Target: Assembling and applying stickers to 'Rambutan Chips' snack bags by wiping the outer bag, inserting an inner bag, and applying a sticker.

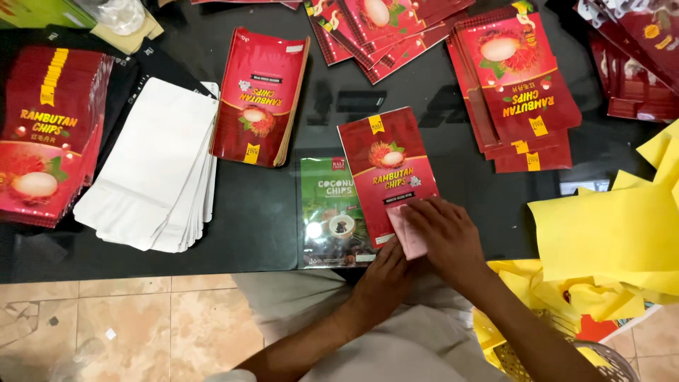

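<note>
At the table's (269,233) near edge, the right hand (444,237) lies flat, fingers together, pressing a small pink label (410,237) onto the red pouch (387,173), likely to stick it. The left hand (385,272), fingers half hidden, steadies the pouch's lower edge. A green pouch (329,212) lies beneath; farther off, white pouches (155,163).

Head camera looks steeply down, fairly close, over the dark table (283,233).

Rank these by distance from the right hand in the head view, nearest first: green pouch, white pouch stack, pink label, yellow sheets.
1. Pink label, under the right hand.
2. Green pouch, just left.
3. Yellow sheets, off right.
4. White pouch stack, far left.
</note>
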